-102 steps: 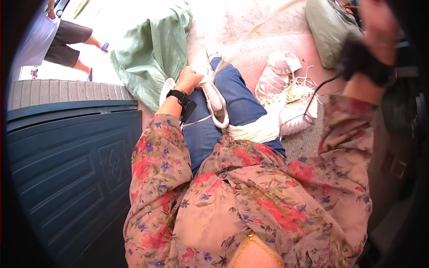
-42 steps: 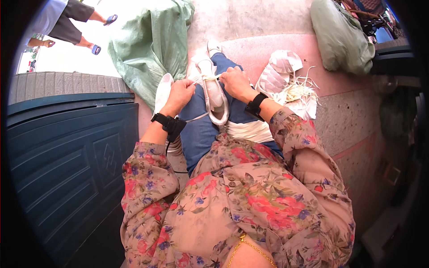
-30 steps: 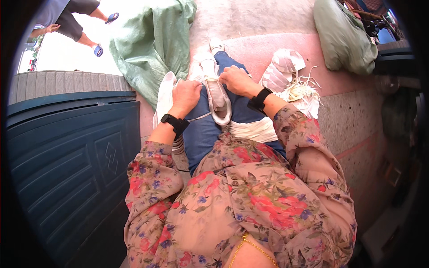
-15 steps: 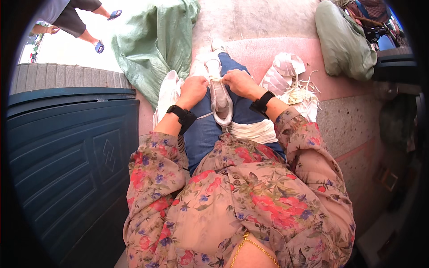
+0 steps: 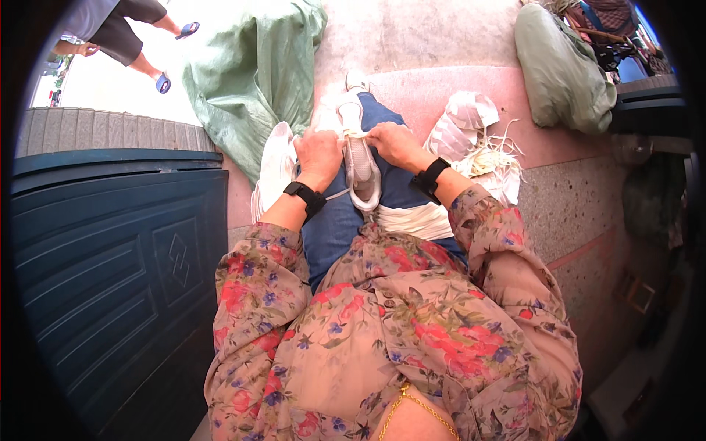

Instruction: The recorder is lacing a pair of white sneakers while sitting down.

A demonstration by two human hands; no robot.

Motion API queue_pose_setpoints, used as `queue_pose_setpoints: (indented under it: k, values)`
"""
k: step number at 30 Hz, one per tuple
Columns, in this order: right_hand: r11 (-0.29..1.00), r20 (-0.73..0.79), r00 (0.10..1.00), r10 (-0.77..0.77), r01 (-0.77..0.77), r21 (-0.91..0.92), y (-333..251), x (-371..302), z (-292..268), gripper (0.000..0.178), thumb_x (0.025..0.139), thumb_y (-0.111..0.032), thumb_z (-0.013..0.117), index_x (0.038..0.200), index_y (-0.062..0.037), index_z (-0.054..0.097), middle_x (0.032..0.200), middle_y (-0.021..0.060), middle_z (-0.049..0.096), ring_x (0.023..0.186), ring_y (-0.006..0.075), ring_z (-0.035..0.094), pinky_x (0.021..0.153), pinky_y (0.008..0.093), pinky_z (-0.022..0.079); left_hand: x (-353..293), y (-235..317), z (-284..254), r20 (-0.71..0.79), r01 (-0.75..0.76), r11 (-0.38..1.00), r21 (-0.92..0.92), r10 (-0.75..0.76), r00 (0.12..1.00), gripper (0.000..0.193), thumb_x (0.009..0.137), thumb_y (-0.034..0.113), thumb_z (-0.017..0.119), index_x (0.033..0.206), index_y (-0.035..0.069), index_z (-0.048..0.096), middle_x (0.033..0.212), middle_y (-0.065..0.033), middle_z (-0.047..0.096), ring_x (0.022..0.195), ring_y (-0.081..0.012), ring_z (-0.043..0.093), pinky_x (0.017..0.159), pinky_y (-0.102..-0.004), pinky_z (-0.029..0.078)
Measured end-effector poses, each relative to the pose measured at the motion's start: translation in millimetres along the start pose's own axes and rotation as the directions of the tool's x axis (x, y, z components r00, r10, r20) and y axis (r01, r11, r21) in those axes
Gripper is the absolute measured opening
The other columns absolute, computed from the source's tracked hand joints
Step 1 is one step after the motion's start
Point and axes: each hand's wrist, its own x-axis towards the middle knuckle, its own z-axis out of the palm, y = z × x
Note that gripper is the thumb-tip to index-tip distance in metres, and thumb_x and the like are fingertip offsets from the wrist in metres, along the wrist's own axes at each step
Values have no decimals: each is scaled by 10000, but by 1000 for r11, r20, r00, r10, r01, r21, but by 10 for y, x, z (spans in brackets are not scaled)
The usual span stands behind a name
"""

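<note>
A white sneaker (image 5: 362,176) lies lengthwise on my jeans between my thighs. My left hand (image 5: 321,153) is closed at its left side, with the fingertips pinching a pale shoelace (image 5: 354,135). On the other side my right hand (image 5: 398,145) pinches the same lace, which runs across the shoe between both hands. A bundle of cream shoelaces (image 5: 415,221) rests over my right thigh, close to my waist. The fingertips partly cover the lace ends.
White shoes (image 5: 275,163) are stacked beside my left leg. On the right, more white shoes (image 5: 465,121) lie by a loose tangle of laces (image 5: 494,156). Green sacks (image 5: 254,73) stand ahead; a blue door panel (image 5: 125,264) is at left. Another person (image 5: 121,37) in slippers stands far left.
My left hand has turned slightly and shifted a little lower. Both hands still grip the lace, and the sneaker remains in place on my lap.
</note>
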Motion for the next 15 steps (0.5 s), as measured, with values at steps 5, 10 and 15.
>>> queue_pose_setpoints:
  k: [5, 10, 15]
  values:
    - [978, -88, 996, 20, -37, -204, -155, -106, 10, 221, 801, -214, 517, 748, -42, 644, 826, 144, 581, 853, 310, 543, 708, 417, 443, -174, 137, -72, -124, -98, 978, 182, 121, 985, 262, 697, 347, 639, 683, 86, 635, 676, -58, 587, 809, -240, 508, 676, -384, 344]
    - [966, -135, 991, -13, -22, -256, -168, -102, 36, 175, 775, -156, 516, 722, -35, 633, 825, 145, 564, 879, 311, 511, 701, 411, 436, -292, 189, -61, -53, -128, 978, 163, 138, 989, 201, 732, 247, 600, 790, 55, 611, 798, -54, 599, 891, -239, 481, 699, -406, 345]
    - [977, -102, 994, -50, 27, -210, -71, -49, 116, 112, 738, -85, 522, 791, -11, 587, 814, 159, 559, 865, 315, 519, 698, 392, 437, -270, 126, 58, 31, -2, 1000, -13, 3, 1000, 168, 745, 175, 559, 865, 72, 613, 842, -76, 598, 917, -265, 483, 717, -424, 374]
